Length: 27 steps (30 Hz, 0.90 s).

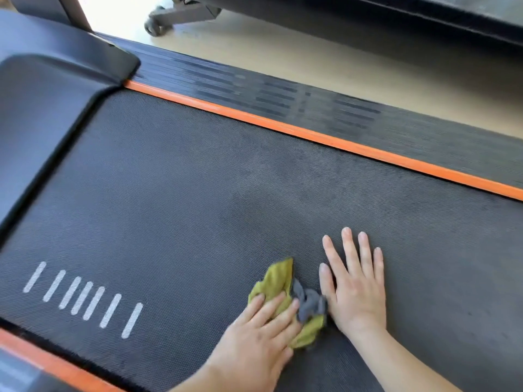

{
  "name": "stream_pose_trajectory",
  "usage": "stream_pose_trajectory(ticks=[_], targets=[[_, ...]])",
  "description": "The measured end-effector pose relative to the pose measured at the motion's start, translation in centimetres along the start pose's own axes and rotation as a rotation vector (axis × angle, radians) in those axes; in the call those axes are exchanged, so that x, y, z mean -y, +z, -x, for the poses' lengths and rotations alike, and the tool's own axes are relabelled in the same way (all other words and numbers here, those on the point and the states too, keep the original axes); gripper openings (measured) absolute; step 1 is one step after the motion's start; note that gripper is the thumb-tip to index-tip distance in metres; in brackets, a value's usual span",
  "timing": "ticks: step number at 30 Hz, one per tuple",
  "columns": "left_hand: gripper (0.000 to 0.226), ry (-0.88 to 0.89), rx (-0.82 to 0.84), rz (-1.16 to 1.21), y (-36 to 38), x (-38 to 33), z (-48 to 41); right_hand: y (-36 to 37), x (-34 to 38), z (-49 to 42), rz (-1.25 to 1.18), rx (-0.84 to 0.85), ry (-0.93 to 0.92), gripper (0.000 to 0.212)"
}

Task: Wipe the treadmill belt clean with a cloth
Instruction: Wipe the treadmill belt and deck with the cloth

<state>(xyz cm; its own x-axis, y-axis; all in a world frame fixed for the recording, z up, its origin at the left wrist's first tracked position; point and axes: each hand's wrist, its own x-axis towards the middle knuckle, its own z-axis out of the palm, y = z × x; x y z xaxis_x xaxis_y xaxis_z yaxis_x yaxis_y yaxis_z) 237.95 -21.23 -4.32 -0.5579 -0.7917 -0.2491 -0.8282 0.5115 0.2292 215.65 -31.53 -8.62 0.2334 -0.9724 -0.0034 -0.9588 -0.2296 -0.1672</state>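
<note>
No lettering or number is readable; the treadmill belt [198,179] bears only seven slanted white bars [82,298].

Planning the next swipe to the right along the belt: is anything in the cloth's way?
Yes. The right hand lies flat on the belt directly right of the cloth, against its grey part. The left hand presses on the cloth. Nothing visible blocks the far side.

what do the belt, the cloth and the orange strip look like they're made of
Belt: likely rubber or PVC, matte dark grey, with a fine dotted weave. Cloth: soft fabric, maybe microfibre, yellow-green and grey, crumpled in folds. Orange strip: smooth, probably plastic or painted; hard to tell which.
</note>
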Motion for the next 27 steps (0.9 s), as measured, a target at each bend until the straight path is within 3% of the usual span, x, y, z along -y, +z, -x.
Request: stream_pose_trajectory(ticks=[2, 3, 6, 7, 8, 9, 12, 13, 15, 16, 19, 20, 22, 25, 27], targets=[[0.049, 0.090, 0.023, -0.075, 0.1, 3.1, 0.0, -0.2, 0.0, 0.0, 0.010, -0.003, 0.003, 0.057], [0.049, 0.031, -0.015, -0.094, -0.3, 5.0, -0.6, -0.3, 0.1, 0.0, 0.011, 0.003, 0.007, 0.057], [0.058, -0.560, -0.161, 0.042, -2.3, 9.8, -3.1, -0.4, 0.3, 0.0, 0.034, 0.041, 0.015, 0.057], [0.061, -0.688, -0.164, 0.090, -2.3, 9.4, -3.8, -0.4, 0.3, 0.0, 0.038, 0.048, 0.015, 0.057], [0.062, -0.710, -0.178, 0.089, -2.1, 8.1, -4.0, -0.4, 0.3, 0.0, 0.037, 0.049, 0.014, 0.057], [0.061, -0.624, -0.169, 0.073, -1.5, 6.1, -3.9, -0.4, 0.2, 0.0, 0.033, 0.043, 0.017, 0.057], [0.053, -0.093, -0.024, 0.013, -0.5, 1.5, -1.3, -0.3, 0.2, 0.0, 0.021, 0.014, 0.004, 0.057], [0.051, 0.035, 0.056, 0.004, -1.2, 2.9, -1.3, -0.2, 0.1, 0.0, 0.018, 0.011, -0.008, 0.057], [0.050, 0.145, 0.033, -0.122, -2.1, 7.0, -3.2, -0.3, 0.0, -0.1, 0.013, 0.025, -0.006, 0.057], [0.052, 0.048, -0.007, -0.136, -3.0, 8.9, -4.8, -0.4, 0.0, -0.1, 0.020, 0.044, 0.007, 0.057], [0.058, -0.606, -0.074, 0.083, -5.8, 11.8, -10.4, -0.9, 0.3, -0.3, 0.044, 0.074, 0.037, 0.057], [0.060, -0.710, -0.076, 0.128, -6.0, 11.1, -11.9, -1.1, 0.3, -0.5, 0.041, 0.064, 0.039, 0.057], [0.062, -0.554, -0.032, 0.093, -5.7, 7.9, -13.2, -1.4, 0.2, -0.9, 0.024, 0.026, 0.035, 0.054], [0.061, -0.012, 0.105, -0.051, -5.0, 6.4, -12.1, -1.2, 0.1, -1.0, -0.007, -0.050, 0.022, 0.043], [0.061, 0.093, 0.081, -0.138, -5.4, 9.7, -12.8, -1.1, 0.1, -0.9, -0.019, -0.057, 0.010, 0.046]])
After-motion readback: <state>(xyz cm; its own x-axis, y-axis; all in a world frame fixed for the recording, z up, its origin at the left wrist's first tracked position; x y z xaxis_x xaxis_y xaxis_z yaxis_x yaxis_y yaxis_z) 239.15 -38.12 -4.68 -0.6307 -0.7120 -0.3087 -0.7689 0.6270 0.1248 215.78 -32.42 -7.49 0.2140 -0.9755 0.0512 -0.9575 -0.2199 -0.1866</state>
